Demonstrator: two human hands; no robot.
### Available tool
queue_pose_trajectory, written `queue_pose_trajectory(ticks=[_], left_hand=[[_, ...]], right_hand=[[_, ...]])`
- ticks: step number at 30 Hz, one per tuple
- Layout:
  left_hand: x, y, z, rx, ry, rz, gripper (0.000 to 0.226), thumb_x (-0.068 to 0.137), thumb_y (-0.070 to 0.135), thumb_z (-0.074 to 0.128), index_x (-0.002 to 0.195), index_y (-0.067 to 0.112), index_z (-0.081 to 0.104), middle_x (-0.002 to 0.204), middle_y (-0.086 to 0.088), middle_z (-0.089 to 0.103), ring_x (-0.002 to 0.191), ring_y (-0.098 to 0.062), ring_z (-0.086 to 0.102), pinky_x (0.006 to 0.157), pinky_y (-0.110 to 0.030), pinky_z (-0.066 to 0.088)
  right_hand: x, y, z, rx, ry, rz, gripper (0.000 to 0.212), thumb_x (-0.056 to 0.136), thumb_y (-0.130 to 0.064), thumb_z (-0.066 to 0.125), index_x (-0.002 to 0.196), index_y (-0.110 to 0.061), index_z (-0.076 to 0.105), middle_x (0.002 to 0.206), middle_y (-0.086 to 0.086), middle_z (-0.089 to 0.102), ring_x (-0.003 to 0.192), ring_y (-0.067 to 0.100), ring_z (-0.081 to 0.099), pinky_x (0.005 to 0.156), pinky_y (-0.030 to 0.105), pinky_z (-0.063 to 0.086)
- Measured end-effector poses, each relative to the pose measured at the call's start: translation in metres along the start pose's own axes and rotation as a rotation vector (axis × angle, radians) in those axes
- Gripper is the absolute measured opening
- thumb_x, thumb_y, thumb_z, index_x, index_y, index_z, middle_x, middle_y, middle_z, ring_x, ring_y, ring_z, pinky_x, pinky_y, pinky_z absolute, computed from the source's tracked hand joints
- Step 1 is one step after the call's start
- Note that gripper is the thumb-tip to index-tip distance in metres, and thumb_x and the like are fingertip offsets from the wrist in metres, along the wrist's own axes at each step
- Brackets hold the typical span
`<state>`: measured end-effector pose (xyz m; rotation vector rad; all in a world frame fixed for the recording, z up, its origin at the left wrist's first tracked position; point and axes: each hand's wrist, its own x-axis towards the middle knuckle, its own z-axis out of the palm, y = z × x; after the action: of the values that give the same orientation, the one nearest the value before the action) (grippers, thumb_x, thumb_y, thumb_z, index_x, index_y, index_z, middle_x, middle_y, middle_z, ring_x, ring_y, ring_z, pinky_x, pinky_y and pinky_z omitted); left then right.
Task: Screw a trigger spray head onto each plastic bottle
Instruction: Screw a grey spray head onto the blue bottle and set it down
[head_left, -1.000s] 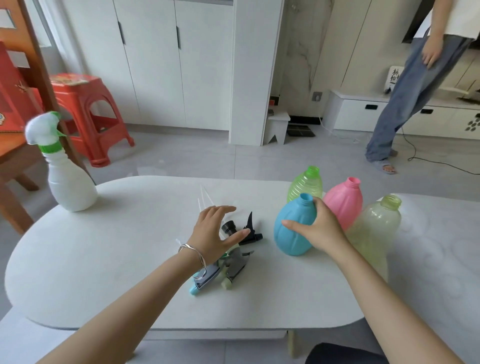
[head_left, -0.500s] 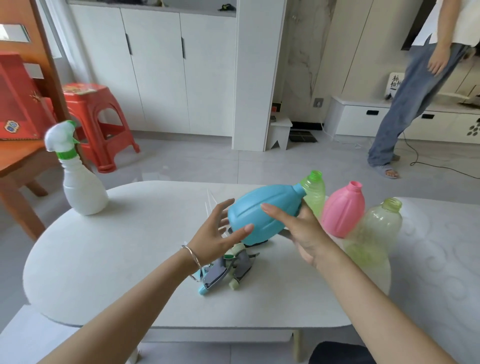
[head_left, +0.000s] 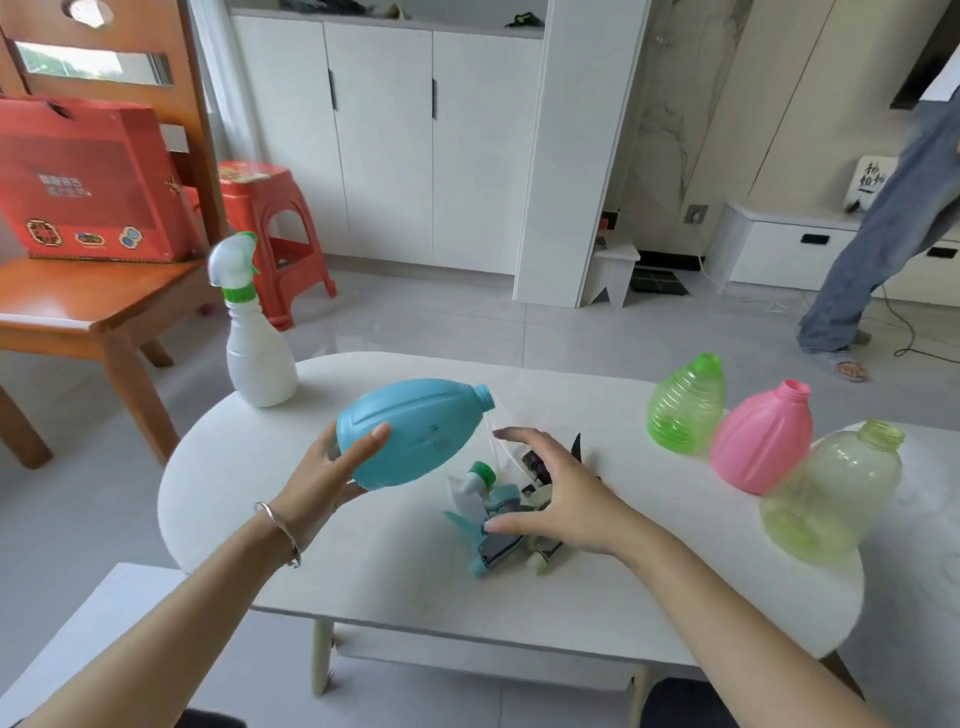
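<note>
Centre frame, the blue bottle (head_left: 415, 431) tilts in mid-air, its open neck pointing up-right. Loose spray heads (head_left: 498, 519) lie heaped just below. At right stand the green bottle (head_left: 685, 405), pink bottle (head_left: 761, 441) and pale bottle (head_left: 831, 493), all uncapped. At left the white bottle (head_left: 257, 353) wears its head.

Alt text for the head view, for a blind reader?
The left hand holds a blue bottle tilted above a white table while the right hand reaches over a pile of spray heads. A green bottle, pink bottle and pale bottle stand nearby.

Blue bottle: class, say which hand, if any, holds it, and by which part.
The left hand holds the blue bottle by its wide bottom end, thumb across the front. The right hand holds nothing, spread open over the spray heads.
</note>
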<state>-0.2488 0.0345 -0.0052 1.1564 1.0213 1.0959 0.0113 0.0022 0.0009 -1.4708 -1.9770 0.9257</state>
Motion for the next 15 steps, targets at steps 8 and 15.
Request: queue_pose_trajectory(ticks=[8,15], left_hand=[[0.001,-0.013,-0.042,-0.082,0.018,-0.017,0.087,0.044,0.070,0.080,0.121,0.037,0.058,0.121,0.006,0.069,0.110,-0.015,0.066,0.079,-0.029,0.058],[0.000,-0.018,-0.036,-0.120,-0.012,-0.029,0.080,0.047,0.068,0.080,0.119,0.038,0.061,0.120,0.005,0.070,0.109,-0.016,0.067,0.077,-0.028,0.059]], right_hand=[[0.003,0.017,0.018,-0.278,-0.111,-0.038,0.040,0.062,-0.040,0.083,0.097,-0.034,0.066,0.153,-0.015,0.022,0.145,0.005,-0.003,0.117,0.030,0.006],[0.005,0.017,0.022,-0.382,-0.158,-0.052,0.048,0.063,-0.048,0.080,0.108,-0.035,0.066,0.155,-0.020,0.014,0.144,0.001,-0.009,0.117,0.029,0.003]])
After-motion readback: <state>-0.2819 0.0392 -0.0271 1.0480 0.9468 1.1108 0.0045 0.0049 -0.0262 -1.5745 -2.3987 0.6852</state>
